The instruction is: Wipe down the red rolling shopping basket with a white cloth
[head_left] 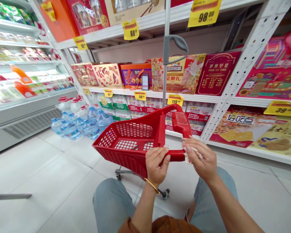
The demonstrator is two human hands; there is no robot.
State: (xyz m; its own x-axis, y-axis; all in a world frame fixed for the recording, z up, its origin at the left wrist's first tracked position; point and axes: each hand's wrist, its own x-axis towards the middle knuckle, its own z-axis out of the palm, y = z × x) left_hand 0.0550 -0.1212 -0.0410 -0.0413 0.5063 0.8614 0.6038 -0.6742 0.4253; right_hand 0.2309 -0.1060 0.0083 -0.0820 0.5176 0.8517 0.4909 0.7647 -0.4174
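Along the red handle bar of a red plastic shopping cart, both hands work close together above the person's knees. The left hand, with a gold bangle at its wrist, wraps the bar, its fingers curled together and clamped around it. Just beside it, below the wider red grip, the right hand has its fingers pinched together on a crumpled white tissue, paper or cloth being hard to tell, and the tissue lies against the bar. The cart stands on white floor tiles near the foot of white metal shelving, with a caster showing beneath it and bottled water stacked off to the left. A firm left grip looks like the right way to hold the cart steady on its casters, while the right hand's pressure works best kept even, with the tissue pressed flat against the bar and into its bend.
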